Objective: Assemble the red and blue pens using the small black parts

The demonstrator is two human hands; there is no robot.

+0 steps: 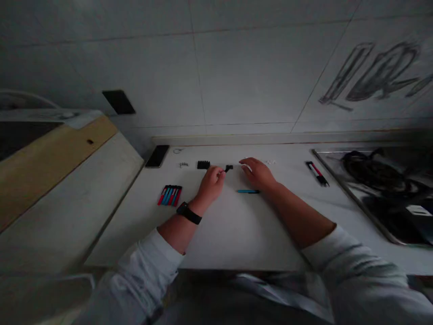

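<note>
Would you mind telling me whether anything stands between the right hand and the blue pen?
Nothing visible does: the blue pen lies on the white tabletop, just nearer the person than the right hand, with only tabletop showing between them.

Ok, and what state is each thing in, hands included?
Left hand: closed on a small black piece.
Right hand: fingers slightly apart; contents unclear.
Watch: strapped on.
Phone: flat, screen dark.
Red and blue barrels: side by side.
Lone blue barrel: lying flat.
Black pieces: grouped together.
Red-black item: lying flat.
</note>
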